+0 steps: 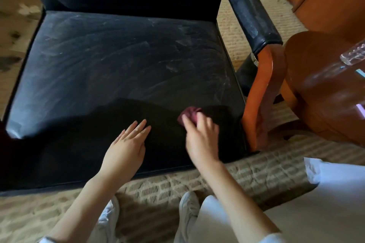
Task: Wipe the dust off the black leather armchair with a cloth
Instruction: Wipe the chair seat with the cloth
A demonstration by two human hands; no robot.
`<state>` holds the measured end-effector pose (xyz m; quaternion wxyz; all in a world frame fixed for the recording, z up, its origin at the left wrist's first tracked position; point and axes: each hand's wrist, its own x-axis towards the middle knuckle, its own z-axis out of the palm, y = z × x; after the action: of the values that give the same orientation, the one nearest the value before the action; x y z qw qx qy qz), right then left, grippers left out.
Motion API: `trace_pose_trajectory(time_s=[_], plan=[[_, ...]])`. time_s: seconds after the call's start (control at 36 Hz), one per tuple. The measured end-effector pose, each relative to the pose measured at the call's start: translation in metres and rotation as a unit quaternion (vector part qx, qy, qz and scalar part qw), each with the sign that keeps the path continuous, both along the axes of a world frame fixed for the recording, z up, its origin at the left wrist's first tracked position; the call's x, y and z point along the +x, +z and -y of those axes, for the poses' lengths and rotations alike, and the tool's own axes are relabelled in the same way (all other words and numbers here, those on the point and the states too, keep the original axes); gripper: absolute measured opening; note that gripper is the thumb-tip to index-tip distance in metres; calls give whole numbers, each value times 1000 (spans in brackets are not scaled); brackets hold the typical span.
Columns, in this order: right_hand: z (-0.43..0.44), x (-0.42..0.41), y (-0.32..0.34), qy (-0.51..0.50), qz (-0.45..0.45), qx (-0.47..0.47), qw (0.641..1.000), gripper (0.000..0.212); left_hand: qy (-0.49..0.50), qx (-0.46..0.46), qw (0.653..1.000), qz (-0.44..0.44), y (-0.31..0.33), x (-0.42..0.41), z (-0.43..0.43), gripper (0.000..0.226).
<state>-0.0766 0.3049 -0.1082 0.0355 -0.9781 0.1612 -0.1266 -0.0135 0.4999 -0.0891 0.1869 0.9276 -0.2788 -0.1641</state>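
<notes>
The black leather armchair (118, 61) fills the view, its seat streaked with pale dust across the middle and back. A small dark red cloth (191, 113) lies bunched near the seat's front right corner. My right hand (201, 136) grips the cloth against the leather; the hand is blurred. To its left, my left hand (128, 144) rests flat on the front of the seat with fingers straight and holds nothing. The right armrest (250, 10) is dusty black leather ending in an orange wooden support (260, 92).
A polished wooden table (324, 89) stands close on the right, with a clear object (353, 55) at its edge. Patterned carpet (158, 189) covers the floor in front. My white shoes (187, 209) stand just before the seat. White fabric (335, 175) lies at lower right.
</notes>
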Motion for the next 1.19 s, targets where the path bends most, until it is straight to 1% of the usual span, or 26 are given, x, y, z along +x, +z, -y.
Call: trace_pose_trajectory(time_s=[0.06,0.11,0.22,0.31,0.36,0.42,0.47,0.5,0.56,0.58,0.67,0.72,0.75,0.81,0.89,0.94,1.0,1.08,1.14,1.19], plan=[[30,-1,3,-97,-13,-4,995,40,1,-2,1000,-2,0,0,-1,54],[52,-5,6,-165,-42,-9,985,33,1,-8,1000,-2,1,-1,-1,54],[69,-7,6,-246,-98,-7,964,46,-1,-24,1000,4,-1,-3,-2,53],[59,0,6,-282,-118,11,952,49,-9,-25,1000,4,-2,-3,-5,54],[49,4,4,-275,-120,20,954,50,-11,-25,1000,1,-2,-2,-5,56],[32,6,1,-237,-96,6,967,50,-7,-20,1000,2,0,-1,-3,57],[4,7,2,-162,-54,-9,985,51,1,-16,1000,-1,2,0,-2,56],[-14,9,2,-108,-38,-1,993,53,4,-15,1000,-2,3,1,0,56],[-54,12,3,6,-34,43,999,56,9,-19,1000,2,4,1,1,55],[-69,12,4,46,-33,57,997,53,14,-26,1000,5,3,1,2,53],[-76,12,4,83,-11,58,995,43,38,-58,998,2,2,3,-1,47],[-51,14,4,73,2,45,996,43,26,-63,998,3,-2,4,-5,46],[-32,15,3,47,3,32,998,42,20,-63,998,3,-4,4,-7,46],[10,16,4,-47,-10,7,999,40,17,-58,998,1,-7,2,-8,46],[66,13,17,-203,-95,35,974,39,15,-60,998,9,-8,0,-7,46],[86,14,19,-250,-131,38,958,44,16,-64,998,16,-8,0,-8,45],[85,17,18,-261,-140,45,954,46,20,-66,997,18,-8,1,-8,45],[72,18,15,-259,-111,67,957,47,20,-66,998,12,-5,0,-7,44],[60,18,12,-223,-87,66,969,47,24,-60,998,11,-2,3,-6,43],[41,20,12,-149,-72,68,984,45,36,-57,998,11,0,6,-5,40]])
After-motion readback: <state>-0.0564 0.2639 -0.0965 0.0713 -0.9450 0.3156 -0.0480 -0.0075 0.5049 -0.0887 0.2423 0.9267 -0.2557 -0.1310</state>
